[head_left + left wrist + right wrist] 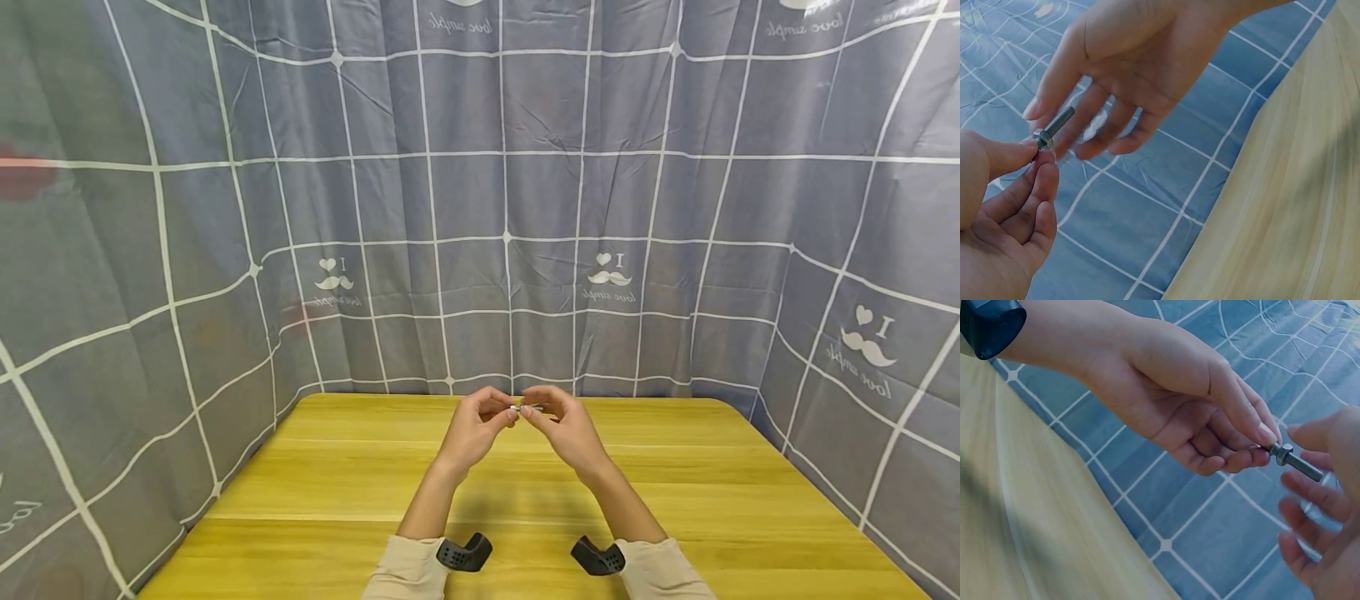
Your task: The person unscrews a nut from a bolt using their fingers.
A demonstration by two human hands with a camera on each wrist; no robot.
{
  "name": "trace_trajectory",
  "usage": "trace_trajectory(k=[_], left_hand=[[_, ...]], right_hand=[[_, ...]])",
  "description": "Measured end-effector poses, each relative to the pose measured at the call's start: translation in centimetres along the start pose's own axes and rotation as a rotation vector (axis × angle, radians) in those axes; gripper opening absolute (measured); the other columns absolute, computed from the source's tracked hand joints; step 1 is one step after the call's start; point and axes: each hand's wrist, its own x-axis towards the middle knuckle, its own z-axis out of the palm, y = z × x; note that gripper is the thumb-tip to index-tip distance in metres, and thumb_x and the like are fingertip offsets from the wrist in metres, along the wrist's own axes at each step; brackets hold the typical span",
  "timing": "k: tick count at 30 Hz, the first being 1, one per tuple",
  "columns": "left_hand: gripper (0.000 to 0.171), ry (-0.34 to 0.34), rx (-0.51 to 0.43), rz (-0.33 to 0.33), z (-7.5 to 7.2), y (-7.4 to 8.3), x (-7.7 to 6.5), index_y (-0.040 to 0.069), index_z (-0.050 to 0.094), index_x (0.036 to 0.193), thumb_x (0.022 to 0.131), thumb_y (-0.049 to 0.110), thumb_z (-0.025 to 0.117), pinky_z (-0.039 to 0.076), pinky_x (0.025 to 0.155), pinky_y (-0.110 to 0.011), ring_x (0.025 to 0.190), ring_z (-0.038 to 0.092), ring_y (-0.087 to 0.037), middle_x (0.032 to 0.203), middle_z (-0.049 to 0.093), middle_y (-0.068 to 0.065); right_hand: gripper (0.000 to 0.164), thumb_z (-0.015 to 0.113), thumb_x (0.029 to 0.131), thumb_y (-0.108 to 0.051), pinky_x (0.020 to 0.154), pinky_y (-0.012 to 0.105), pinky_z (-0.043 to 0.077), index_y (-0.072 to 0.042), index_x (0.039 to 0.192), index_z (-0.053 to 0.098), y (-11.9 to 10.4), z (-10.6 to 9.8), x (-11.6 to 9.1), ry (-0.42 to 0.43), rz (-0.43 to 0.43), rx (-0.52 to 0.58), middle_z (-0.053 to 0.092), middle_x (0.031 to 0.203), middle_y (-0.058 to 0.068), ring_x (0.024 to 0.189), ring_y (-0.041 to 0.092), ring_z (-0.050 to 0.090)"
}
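the left hand [1005, 231] pinches a bolt [1059, 125] bearing a hex nut [1284, 454]. the right hand [1141, 69] spreads relaxed fingers [1109, 131] nearby.

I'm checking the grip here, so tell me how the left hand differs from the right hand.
The left hand pinches the bolt between thumb and finger; the right hand shows no clear grip on it.
The left hand's other fingers curl toward the palm; the right hand's fingers reach out, spread apart.
The left hand is nearer the nut, the right hand nearer the free threaded end.
Both are bare.
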Motion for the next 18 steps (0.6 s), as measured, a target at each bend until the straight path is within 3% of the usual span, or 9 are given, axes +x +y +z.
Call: trace_trajectory(k=[9,14,18], left_hand=[[0.007,-0.003,0.004,0.006,0.0,0.14,0.03,-0.009,0.067,0.104,0.098,-0.006,0.065,0.054,0.079,-0.036,0.089,0.067,-0.039,0.097,0.072,-0.023],[0.008,-0.003,0.003,-0.011,-0.03,0.26,-0.09,-0.01,0.066,0.105,0.099,-0.006,0.064,0.054,0.08,-0.035,0.089,0.067,-0.034,0.099,0.071,-0.026],[0.009,-0.008,-0.003,-0.024,0.02,0.31,-0.14,-0.009,0.066,0.107,0.1,-0.005,0.064,0.054,0.081,-0.035,0.09,0.068,-0.034,0.101,0.071,-0.027]], right_hand=[[0.016,0.068,0.102,-0.015,0.09,0.045,0.052,-0.004,0.112,0.073,0.1,0.12,0.11,-0.012,0.022,-0.021,0.071,0.108,0.006,0.102,0.027,0.066],[0.021,0.073,0.098,-0.008,0.092,0.045,0.051,-0.006,0.118,0.07,-0.02,0.12,0.1,-0.019,-0.001,-0.018,0.068,0.115,0.008,0.108,0.027,0.065],[0.029,0.071,0.101,-0.017,0.091,0.046,0.052,-0.008,0.128,0.067,0.01,0.13,-0.03,0.005,0.027,-0.027,0.069,0.116,0.008,0.107,0.028,0.065]])
